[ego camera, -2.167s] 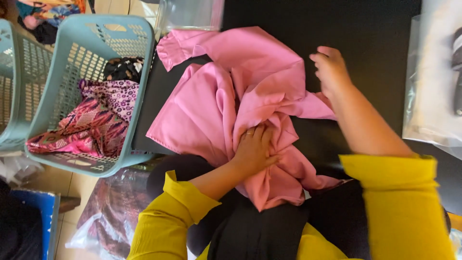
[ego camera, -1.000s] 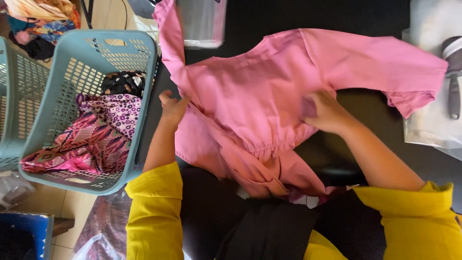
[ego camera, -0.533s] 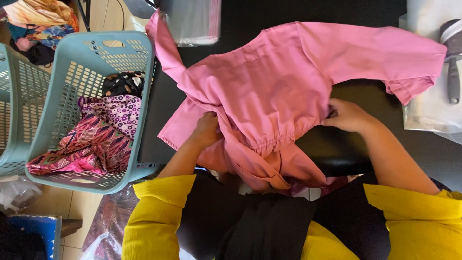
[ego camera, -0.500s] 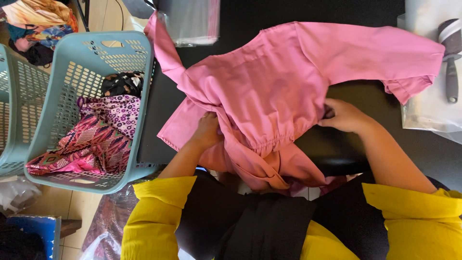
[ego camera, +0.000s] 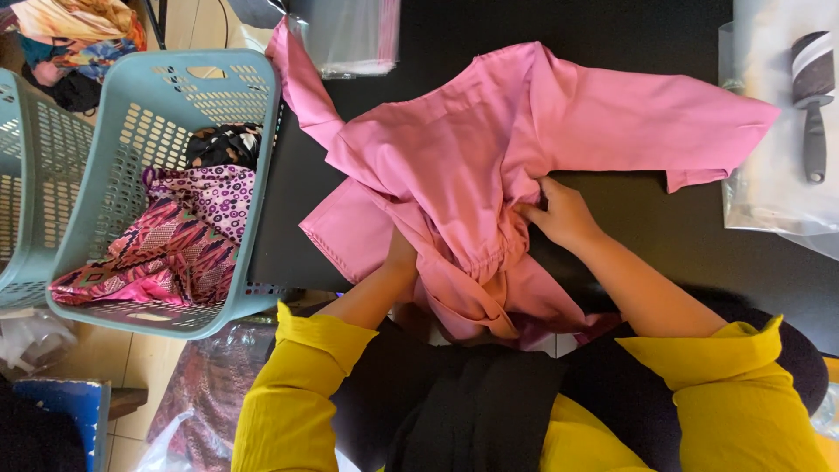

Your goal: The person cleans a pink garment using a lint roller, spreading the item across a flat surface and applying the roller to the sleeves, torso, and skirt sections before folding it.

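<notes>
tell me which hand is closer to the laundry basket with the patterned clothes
The left hand. It is tucked under the pink garment, a short way right of the basket. The right hand grips the garment's middle, farther off toward the lint roller.

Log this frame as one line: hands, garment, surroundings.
left hand: tucked under pink garment | right hand: gripping garment's gathered middle | garment: spread on black table | basket: patterned clothes, left of table
</notes>
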